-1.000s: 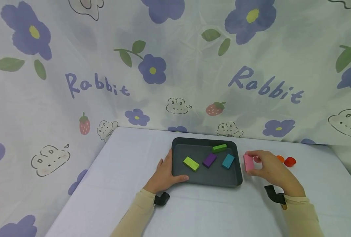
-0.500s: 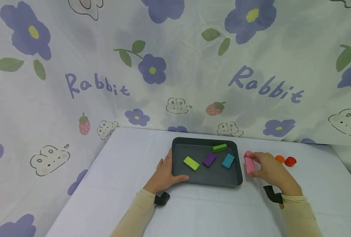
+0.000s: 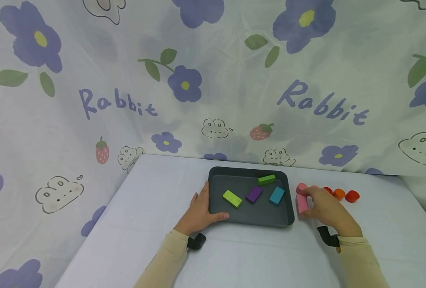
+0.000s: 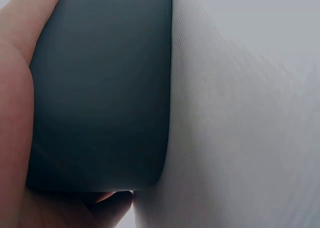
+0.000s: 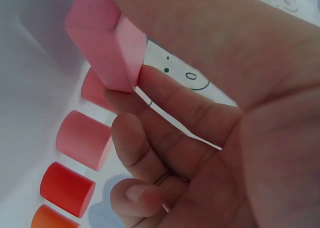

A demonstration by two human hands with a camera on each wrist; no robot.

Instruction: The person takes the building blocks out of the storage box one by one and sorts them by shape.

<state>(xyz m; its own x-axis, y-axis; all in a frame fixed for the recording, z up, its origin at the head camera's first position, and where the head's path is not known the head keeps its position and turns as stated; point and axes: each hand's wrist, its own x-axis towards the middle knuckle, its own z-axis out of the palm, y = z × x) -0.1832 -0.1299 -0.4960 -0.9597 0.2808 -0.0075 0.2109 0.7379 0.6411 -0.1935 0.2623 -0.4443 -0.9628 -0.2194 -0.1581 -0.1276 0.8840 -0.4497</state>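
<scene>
From the head view we look down on a white tabletop [image 3: 252, 260], and we take the dark grey tray [image 3: 251, 216] as the centre of a clock. At its near left corner, between eight and nine o'clock, lies our left hand [image 3: 198, 214], loosely spread, thumb along the near rim and fingers along the side wall. Inside the tray, well apart, are four blocks: a lime block [image 3: 232, 199] at nine o'clock, a purple block [image 3: 254, 195] about the centre, a blue block [image 3: 277, 196] at three, and a green block [image 3: 266, 180] between one and two. Just outside the tray, at three o'clock, our right hand [image 3: 329, 208] pinches a pink block [image 3: 302, 205] between thumb and fingertips; whether it touches the table we cannot tell. Now with that block as the clock's centre, a pink cylinder [image 3: 301, 188] is near at twelve o'clock, and a second pink cylinder [image 5: 85, 139], partly behind the hand in the head view, is at one. Beyond, a red cylinder [image 5: 67, 189], an orange cylinder [image 3: 339, 194] and a larger-looking red piece [image 3: 352, 196] run from two to three o'clock. Behind the table, at twelve, hangs a pale backdrop [image 3: 227, 100] printed with purple flowers and "Rabbit".
</scene>
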